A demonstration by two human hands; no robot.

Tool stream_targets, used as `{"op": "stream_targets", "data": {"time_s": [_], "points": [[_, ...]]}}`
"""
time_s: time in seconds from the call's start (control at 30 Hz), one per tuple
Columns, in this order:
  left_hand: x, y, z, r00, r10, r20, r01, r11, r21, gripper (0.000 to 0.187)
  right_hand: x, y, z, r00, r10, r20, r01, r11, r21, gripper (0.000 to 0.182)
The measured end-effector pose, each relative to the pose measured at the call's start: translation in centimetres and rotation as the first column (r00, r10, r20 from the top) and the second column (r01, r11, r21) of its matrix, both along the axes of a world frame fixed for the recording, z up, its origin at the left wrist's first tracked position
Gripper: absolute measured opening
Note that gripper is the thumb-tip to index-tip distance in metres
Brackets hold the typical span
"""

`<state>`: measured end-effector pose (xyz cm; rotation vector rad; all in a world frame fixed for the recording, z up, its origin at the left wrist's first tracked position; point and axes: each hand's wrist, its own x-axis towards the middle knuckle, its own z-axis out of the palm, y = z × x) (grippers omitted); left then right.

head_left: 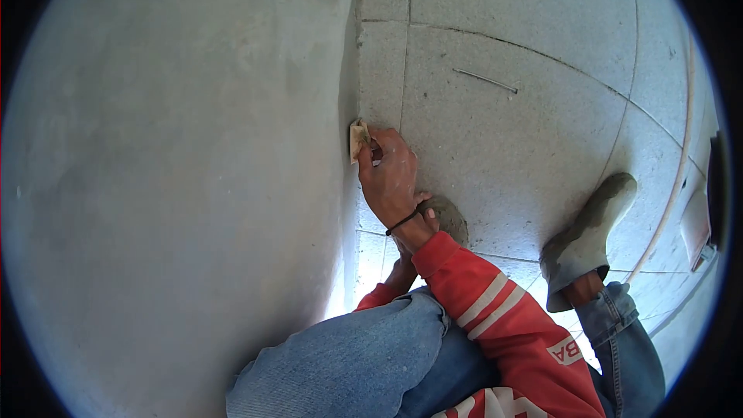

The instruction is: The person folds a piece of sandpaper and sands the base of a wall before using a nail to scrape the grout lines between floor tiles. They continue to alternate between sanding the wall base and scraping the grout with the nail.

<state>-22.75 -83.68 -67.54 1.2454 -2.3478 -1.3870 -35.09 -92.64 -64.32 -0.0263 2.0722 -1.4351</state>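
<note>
My right hand (389, 174) pinches a small flat tan piece (358, 142) between thumb and fingers. The piece has a dark greenish smudge and sits right at the foot of the grey plastered wall (193, 147), where it meets the tiled floor (495, 139). A dark band circles my right wrist. Crossed beneath that wrist is my left hand (427, 207), mostly hidden; a couple of its fingertips show apart from each other, beside the rounded toe of a muddy boot (449, 218).
A thin metal rod (485, 80) like a long nail lies on the floor beyond my hands. My other boot (592, 236) stands at the right. Farther right, a pale hose (672, 205) runs along the tiles near a white object (696, 220).
</note>
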Motion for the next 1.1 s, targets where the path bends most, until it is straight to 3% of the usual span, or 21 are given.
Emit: {"op": "stream_targets", "data": {"time_s": [0.07,0.2,0.8,0.9,1.0,1.1], "points": [[0.1,-0.1,0.1,1.0,-0.002,0.014,0.002,1.0,0.008,0.03,-0.1,-0.3,-0.1,0.998,0.039,-0.054,-0.037,0.999,0.038,0.021],[-0.2,-0.4,-0.1,1.0,0.0,0.026,-0.001,1.0,0.022,0.03,-0.3,-0.3,0.0,0.999,0.036,0.018,-0.036,0.999,0.0,0.022],[0.0,0.3,0.8,0.999,0.044,0.018,-0.045,0.997,0.069,0.03,-2.3,-1.1,0.3,0.999,0.029,0.026,-0.03,0.999,0.027,0.017],[0.4,0.4,1.3,0.999,0.044,0.019,-0.045,0.996,0.072,0.03,-2.7,-1.8,0.0,0.997,0.006,-0.078,-0.004,1.0,0.024,0.017],[-0.4,0.4,1.3,0.999,0.044,-0.008,-0.043,0.996,0.076,0.03,-1.1,-0.6,0.4,0.987,0.096,-0.132,-0.085,0.993,0.086,0.017],[-0.8,0.7,1.2,0.998,0.051,-0.023,-0.049,0.996,0.08,0.03,0.2,0.9,0.6,0.986,0.167,-0.003,-0.166,0.984,0.063,0.017]]}}
